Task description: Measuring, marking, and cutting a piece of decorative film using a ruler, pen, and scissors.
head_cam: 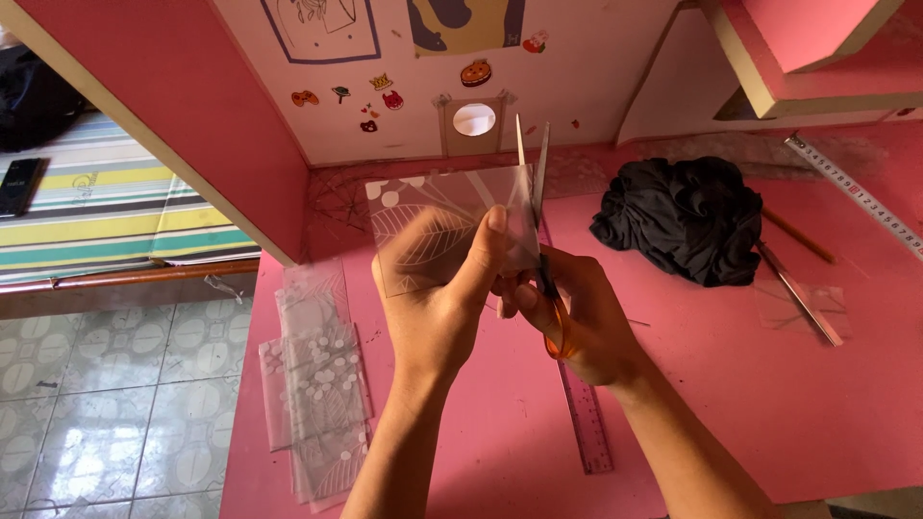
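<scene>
The left hand (437,288) pinches a clear leaf-printed plastic sheet (433,226) in a closed grip while the right hand (586,322), closed through orange-handled scissors (543,231), holds open blades at its edge, above the pink surface (731,384); cut sheets (317,384) lie left of the scissors, a ruler (586,423) below.

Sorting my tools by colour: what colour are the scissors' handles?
Orange, on the scissors in the right hand; seen in the head view.
</scene>
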